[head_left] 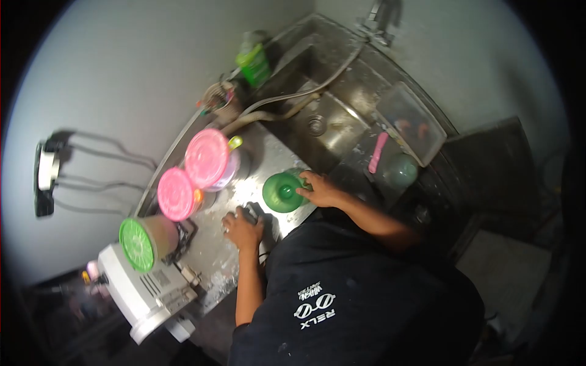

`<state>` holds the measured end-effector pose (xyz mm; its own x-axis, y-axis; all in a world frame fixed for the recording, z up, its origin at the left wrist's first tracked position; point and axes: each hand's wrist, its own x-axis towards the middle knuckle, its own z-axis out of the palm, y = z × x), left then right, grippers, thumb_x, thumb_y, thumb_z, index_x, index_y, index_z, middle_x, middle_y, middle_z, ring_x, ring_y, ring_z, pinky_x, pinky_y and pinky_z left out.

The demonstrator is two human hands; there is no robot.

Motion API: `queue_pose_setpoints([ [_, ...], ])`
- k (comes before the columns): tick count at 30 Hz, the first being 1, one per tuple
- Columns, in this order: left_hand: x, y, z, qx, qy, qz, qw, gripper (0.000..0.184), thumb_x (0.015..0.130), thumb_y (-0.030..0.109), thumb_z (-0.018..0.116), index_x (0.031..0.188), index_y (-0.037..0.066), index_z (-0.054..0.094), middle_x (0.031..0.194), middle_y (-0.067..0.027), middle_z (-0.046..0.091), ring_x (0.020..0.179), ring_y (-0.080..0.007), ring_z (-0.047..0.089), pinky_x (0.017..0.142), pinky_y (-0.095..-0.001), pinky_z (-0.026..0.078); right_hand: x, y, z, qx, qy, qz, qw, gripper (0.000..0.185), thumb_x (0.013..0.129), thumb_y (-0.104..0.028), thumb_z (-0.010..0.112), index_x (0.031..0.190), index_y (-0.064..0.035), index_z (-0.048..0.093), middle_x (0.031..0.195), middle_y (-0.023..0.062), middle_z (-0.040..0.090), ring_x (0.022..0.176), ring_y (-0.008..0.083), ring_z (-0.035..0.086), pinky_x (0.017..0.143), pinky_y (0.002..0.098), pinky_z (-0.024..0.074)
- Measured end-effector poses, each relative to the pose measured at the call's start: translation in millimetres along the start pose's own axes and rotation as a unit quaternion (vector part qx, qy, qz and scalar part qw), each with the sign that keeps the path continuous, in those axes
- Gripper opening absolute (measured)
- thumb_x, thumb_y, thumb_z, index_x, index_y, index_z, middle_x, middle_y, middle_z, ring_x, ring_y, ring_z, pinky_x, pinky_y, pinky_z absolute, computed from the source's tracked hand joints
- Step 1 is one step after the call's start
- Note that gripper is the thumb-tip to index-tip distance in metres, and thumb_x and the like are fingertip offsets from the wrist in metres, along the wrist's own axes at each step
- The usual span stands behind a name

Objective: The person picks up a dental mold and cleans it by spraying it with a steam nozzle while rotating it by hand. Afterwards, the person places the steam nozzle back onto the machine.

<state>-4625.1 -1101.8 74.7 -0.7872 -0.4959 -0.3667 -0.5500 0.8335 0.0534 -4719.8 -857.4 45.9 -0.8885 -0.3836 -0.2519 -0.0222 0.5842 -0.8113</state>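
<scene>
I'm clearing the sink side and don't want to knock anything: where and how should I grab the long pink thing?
Probably pinch the pink thing across its middle, from above on the basin side. It is long and narrow, and the translucent bin and round vessel crowd its other side.
</scene>
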Motion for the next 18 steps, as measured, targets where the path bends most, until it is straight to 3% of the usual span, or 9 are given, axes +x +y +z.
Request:
queue_pose_setpoints([
  [3,-1.8,-23.3,12.4,0.013,0.049,-0.02,0.999,0.067,0.072,0.044,0.081,0.128,0.018,0.055,0.132,-0.016,0.05,0.131,-0.0398,0.041,0.097,-0.0633,0.042,3.8,26.6,-48.2,0.117,0.094,-0.023,0.988,0.035,0.089,-0.025,0.075,0.115,-0.0039,0.063,0.098,0.0142,0.072,0.094,0.0285,0.07,0.083,0.0387,0.0535],
  [5,-4.6,-40.5,10.5,-0.003,0.033,-0.066,0.997,0.066,0.072,0.043,0.083,0.126,0.017,0.055,0.133,-0.0157,0.049,0.132,-0.0397,0.041,0.094,-0.065,0.043,2.2,40.7,-110.7,0.117,0.194,0.04,0.973,0.026,0.089,-0.017,0.075,0.11,-0.0063,0.065,0.095,0.0094,0.072,0.089,0.0196,0.068,0.08,0.0342,0.0532],
  [6,-6.2,-49.9,11.5,-0.002,0.03,-0.06,0.998,0.066,0.072,0.043,0.083,0.126,0.017,0.055,0.133,-0.0157,0.049,0.132,-0.0397,0.041,0.094,-0.065,0.043,9.6,85.9,-133.8,0.115,0.309,-0.08,0.941,0.021,0.089,-0.01,0.073,0.109,-0.0079,0.066,0.092,0.0078,0.071,0.084,0.018,0.068,0.075,0.0335,0.0537],
  [8,-10.2,-69.5,12.8,-0.002,0.033,-0.083,0.996,0.069,0.071,0.042,0.085,0.128,0.017,0.055,0.133,-0.0156,0.049,0.133,-0.0395,0.041,0.094,-0.0666,0.043,-3.5,123.3,-200.6,0.014,0.422,0.07,0.904,0.035,0.081,-0.012,0.078,0.113,-0.0063,0.066,0.107,0.0116,0.071,0.1,0.0245,0.068,0.088,0.0361,0.0527],
  [10,-14.5,-86.0,16.0,-0.001,0.031,-0.084,0.996,0.07,0.071,0.042,0.085,0.129,0.017,0.055,0.133,-0.0153,0.049,0.133,-0.0394,0.041,0.094,-0.067,0.043,-16.8,178.7,-254.3,-0.193,0.427,0.136,0.873,0.057,0.075,-0.018,0.082,0.127,-0.0085,0.062,0.13,0.0157,0.063,0.121,0.0287,0.06,0.105,0.0417,0.0454],
  [11,-16.1,-93.9,18.3,0.0,0.031,-0.087,0.996,0.07,0.071,0.042,0.085,0.13,0.017,0.055,0.134,-0.015,0.049,0.133,-0.0393,0.041,0.094,-0.0673,0.043,-22.9,182.8,-265.5,-0.193,0.426,0.136,0.873,0.057,0.075,-0.018,0.082,0.127,-0.0085,0.062,0.13,0.0157,0.063,0.121,0.0287,0.06,0.105,0.0417,0.0454],
  [13,-16.8,-106.1,21.2,0.009,0.027,-0.103,0.994,0.073,0.071,0.043,0.086,0.131,0.017,0.053,0.133,-0.0145,0.049,0.132,-0.0386,0.041,0.094,-0.0672,0.043,-27.4,179.9,-289.0,-0.334,0.294,0.247,0.861,0.076,0.074,-0.022,0.083,0.143,-0.013,0.051,0.148,0.0161,0.048,0.136,0.0328,0.046,0.115,0.0452,0.0357],
  [16,-16.3,-113.5,19.4,-0.004,0.01,-0.138,0.99,0.078,0.071,0.047,0.085,0.134,0.016,0.05,0.134,-0.0155,0.05,0.131,-0.039,0.043,0.095,-0.0655,0.043,-19.9,210.3,-302.6,-0.417,0.177,0.254,0.855,0.086,0.074,-0.022,0.082,0.15,-0.0167,0.042,0.156,0.0129,0.039,0.143,0.0351,0.037,0.119,0.0446,0.0293],
  [18,-15.7,-109.7,12.8,0.002,-0.001,-0.139,0.99,0.078,0.072,0.05,0.084,0.134,0.015,0.051,0.132,-0.0166,0.051,0.13,-0.0395,0.043,0.096,-0.0637,0.043,-13.2,200.3,-306.6,-0.435,0.127,0.284,0.845,0.086,0.075,-0.02,0.081,0.151,-0.0176,0.041,0.155,0.0133,0.039,0.142,0.037,0.037,0.118,0.0452,0.0311],
])
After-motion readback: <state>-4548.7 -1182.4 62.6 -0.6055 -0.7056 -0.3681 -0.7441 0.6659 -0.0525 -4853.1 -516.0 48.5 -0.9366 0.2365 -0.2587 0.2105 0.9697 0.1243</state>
